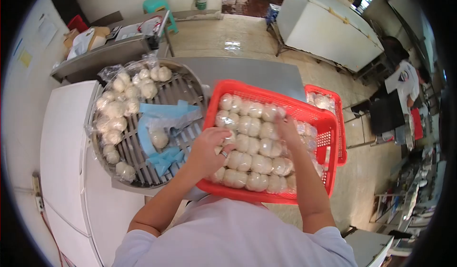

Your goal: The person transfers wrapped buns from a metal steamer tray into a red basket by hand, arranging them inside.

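Observation:
A red plastic basket (269, 198) in front of me holds rows of round white buns (248, 144) wrapped in clear plastic. My left hand (213, 145), with a ring on one finger, reaches over the basket's left side. Its thumb and fingers curl round a wrapped bun pack at the left end of a row. At the right part of the rows is my right hand (287, 128), close to a pack near the far side. Motion blurs its fingers, so their grip is unclear.
Left of the basket stands a round slatted metal tray (188, 79) with bagged buns along its rim and a blue strip (145, 133) across it. A second red basket (341, 124) lies beyond the first. At the far right sits another person (404, 81).

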`<state>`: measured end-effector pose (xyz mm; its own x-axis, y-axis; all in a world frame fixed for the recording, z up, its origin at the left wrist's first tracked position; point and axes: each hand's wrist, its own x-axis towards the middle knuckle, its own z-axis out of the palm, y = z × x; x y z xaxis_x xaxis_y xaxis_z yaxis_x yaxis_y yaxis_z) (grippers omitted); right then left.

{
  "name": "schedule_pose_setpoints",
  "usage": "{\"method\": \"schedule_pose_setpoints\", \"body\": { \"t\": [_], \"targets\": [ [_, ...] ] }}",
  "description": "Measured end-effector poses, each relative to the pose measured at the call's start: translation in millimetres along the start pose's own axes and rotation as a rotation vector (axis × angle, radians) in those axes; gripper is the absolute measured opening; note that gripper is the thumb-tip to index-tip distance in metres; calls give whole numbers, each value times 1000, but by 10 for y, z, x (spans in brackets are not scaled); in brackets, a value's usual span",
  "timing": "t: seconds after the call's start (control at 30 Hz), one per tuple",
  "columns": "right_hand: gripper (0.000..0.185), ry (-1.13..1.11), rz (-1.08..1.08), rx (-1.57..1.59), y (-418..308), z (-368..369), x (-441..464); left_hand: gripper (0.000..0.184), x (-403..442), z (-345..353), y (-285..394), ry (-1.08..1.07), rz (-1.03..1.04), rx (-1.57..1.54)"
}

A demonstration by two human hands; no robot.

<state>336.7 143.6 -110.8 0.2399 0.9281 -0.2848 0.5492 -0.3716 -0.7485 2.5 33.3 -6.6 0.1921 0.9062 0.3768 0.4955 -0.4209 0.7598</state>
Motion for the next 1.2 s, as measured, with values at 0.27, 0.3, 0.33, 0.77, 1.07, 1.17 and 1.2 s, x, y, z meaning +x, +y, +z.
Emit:
{"method": "schedule_pose_setpoints", "body": {
  "t": [0.27, 0.3, 0.33, 0.77, 1.07, 1.17, 1.2],
  "targets": [
    [102, -264, 250, 164, -479, 29, -728, 25, -412, -430, -300, 241, -86, -101],
    [102, -242, 240, 153, -487, 18, -764, 26, -431, -522, -365, 267, -90, -118],
    [101, -220, 230, 142, -496, 8, -798, 28, -461, -647, -468, 328, -116, -33],
    [64, 257, -527, -219, -1146, 570, -1572, 21, -800, -2984, -2382, 434, -414, 789],
    [77, -218, -927, -31, -2266, 859, -2368, 26, -440, -2448, -308, 267, 101, 208],
    [65, -279, -1204, -75, -2502, 906, -2486, 27, -482, -1754, 163, 128, 280, 122],
    [59, -350, -1179, -48, -2381, 900, -2431, 26, -497, -1570, 327, 96, 293, 31]
  ]
}}
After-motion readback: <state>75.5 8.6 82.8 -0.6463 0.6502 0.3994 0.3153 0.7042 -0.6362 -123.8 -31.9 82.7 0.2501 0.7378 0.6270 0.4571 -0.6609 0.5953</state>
